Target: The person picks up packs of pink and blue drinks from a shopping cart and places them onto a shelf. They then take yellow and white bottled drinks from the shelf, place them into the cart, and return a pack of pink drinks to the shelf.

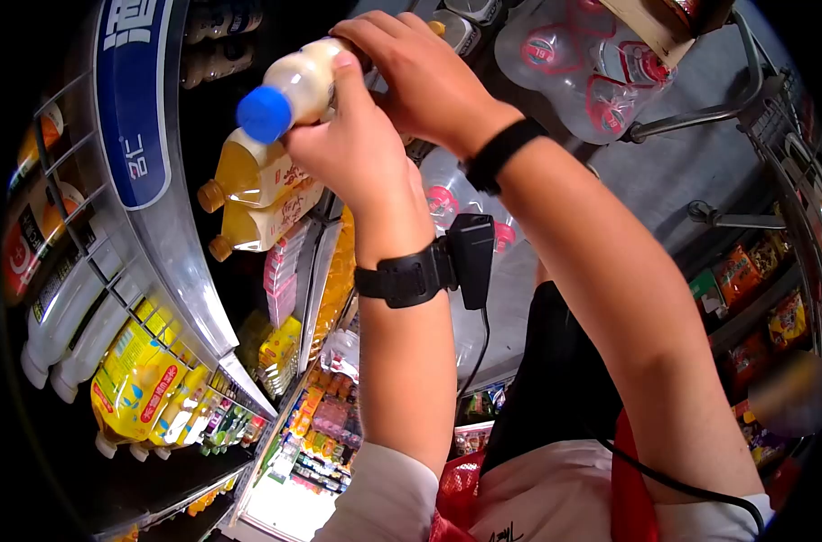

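A small bottle of pale cream-coloured drink (308, 79) with a blue cap lies tilted in my grip, its cap pointing down and to the left. My left hand (361, 149) is closed round its side, thumb along the body. At the bottle's base end, the fingers of my right hand (425, 81) curl over it; their tips are partly hidden. Just below my left hand stand yellow-capped bottles of amber drink (257, 190) on the shelf. Black bands circle both wrists, and a black device (472, 260) sits on the left one.
A blue-edged shelf front (135, 99) with a wire rack (72, 181) curves down my left. Large yellow bottles (135, 379) stand lower. Shrink-wrapped big bottles (578, 59) are on the floor ahead, near a metal cart frame (745, 99). Snack packets (741, 275) fill shelves at right.
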